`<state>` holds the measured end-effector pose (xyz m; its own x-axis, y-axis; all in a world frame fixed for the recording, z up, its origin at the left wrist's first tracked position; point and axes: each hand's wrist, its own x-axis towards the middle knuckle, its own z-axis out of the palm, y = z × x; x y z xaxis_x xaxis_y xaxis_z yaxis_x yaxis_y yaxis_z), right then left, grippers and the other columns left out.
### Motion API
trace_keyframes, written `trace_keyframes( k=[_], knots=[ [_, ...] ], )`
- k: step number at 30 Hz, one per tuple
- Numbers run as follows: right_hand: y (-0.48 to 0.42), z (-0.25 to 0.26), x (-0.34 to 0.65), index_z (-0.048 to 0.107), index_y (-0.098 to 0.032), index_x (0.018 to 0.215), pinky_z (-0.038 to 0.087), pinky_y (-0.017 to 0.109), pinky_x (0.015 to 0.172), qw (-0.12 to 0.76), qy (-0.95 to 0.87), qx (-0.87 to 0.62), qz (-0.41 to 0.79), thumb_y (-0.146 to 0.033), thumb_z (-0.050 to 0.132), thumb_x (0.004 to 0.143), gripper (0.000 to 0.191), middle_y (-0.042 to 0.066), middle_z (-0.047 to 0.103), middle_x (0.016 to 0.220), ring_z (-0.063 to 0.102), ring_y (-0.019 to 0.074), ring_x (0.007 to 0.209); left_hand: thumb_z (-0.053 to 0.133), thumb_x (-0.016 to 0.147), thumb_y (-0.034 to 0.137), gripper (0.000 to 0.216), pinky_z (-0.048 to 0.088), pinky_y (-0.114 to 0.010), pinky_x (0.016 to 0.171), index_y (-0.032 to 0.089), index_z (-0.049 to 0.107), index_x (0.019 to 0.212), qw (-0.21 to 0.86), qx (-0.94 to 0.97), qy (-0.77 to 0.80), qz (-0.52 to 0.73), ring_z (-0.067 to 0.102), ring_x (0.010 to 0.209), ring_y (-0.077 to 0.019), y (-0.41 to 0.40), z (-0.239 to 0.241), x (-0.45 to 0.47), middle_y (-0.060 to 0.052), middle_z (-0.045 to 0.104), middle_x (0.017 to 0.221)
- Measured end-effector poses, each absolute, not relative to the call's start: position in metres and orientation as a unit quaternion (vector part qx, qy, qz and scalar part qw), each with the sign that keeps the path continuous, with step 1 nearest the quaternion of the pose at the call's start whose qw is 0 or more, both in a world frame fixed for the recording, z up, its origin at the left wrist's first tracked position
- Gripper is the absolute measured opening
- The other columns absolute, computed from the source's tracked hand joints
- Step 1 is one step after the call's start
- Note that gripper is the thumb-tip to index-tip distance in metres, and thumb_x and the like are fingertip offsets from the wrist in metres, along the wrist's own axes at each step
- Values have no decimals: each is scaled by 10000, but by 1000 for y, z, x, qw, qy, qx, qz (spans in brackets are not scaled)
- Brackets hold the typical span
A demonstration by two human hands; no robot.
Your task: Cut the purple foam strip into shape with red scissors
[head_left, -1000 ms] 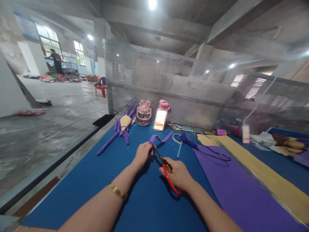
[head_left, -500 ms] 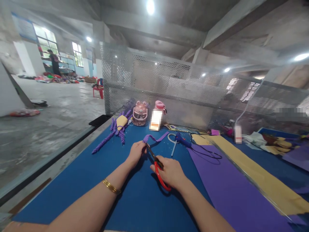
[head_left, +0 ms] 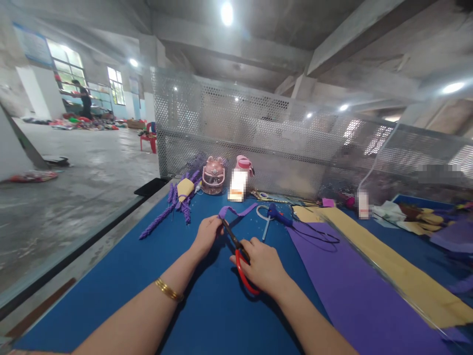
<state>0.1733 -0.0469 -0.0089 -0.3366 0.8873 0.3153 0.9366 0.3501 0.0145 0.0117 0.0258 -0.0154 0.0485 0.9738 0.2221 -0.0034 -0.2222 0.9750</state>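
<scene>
My left hand (head_left: 207, 235) pinches one end of a narrow purple strip (head_left: 236, 212) that curls away over the blue table (head_left: 121, 276). My right hand (head_left: 260, 264) grips red-handled scissors (head_left: 240, 261); their dark blades point up and left and meet the strip right at my left fingers. A gold bangle sits on my left wrist. Both hands hover low over the table's middle.
A blue glue gun (head_left: 278, 214) with a black cord lies just beyond. Purple sheet (head_left: 343, 291) and yellow sheet (head_left: 388, 261) cover the right side. Purple twisted pieces (head_left: 166, 212), a pink cup (head_left: 212, 176) and a bottle stand by the perforated metal screen (head_left: 258, 143). A person stands far left.
Both hands, strip and scissors keep their hold. The whole view has slid slightly left and up as my head moved; the scissors sit a little closer to my left hand.
</scene>
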Motion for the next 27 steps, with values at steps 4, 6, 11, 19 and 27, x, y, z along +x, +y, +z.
trace_keyframes(
  k=[4, 6, 11, 19, 27],
  knots=[
    [-44, -11, 175, 607, -206, 999, 369, 251, 607, 141, -821, -545, -92, -509, 486, 871, 350, 40, 593, 861, 594, 185, 775, 441, 716, 295, 240, 265, -220, 438, 161, 563, 559, 449, 563, 436, 539, 362, 420, -101, 25, -14, 12, 26, 453, 444],
    [-44, -12, 175, 611, -207, 996, 372, 251, 607, 148, -820, -545, -92, -505, 498, 864, 345, 40, 592, 855, 592, 186, 768, 438, 708, 283, 233, 270, -220, 437, 163, 561, 552, 451, 564, 430, 541, 369, 423, -103, 26, -15, 11, 23, 457, 444],
    [-42, -15, 175, 615, -205, 1007, 388, 249, 616, 162, -815, -550, -87, -494, 513, 854, 342, 40, 591, 850, 593, 183, 752, 435, 702, 279, 217, 303, -219, 440, 160, 598, 622, 487, 561, 391, 543, 405, 432, -110, 29, -19, 9, 10, 497, 473],
    [-51, -19, 179, 504, -136, 1239, 462, 312, 727, 169, -819, -545, -57, -361, 491, 870, 433, 95, 601, 991, 602, 228, 870, 509, 739, 372, 258, 315, -199, 440, 144, 607, 669, 526, 540, 382, 535, 426, 420, -87, 30, -20, 12, 10, 532, 513],
    [-74, -35, 191, 379, -148, 1353, 360, 404, 1015, 225, -828, -512, 33, -283, 484, 849, 532, 128, 480, 1313, 435, 247, 1211, 497, 730, 295, 213, 346, -200, 453, 144, 599, 621, 525, 529, 386, 544, 450, 422, -89, 26, -17, 14, 6, 545, 502]
  ],
)
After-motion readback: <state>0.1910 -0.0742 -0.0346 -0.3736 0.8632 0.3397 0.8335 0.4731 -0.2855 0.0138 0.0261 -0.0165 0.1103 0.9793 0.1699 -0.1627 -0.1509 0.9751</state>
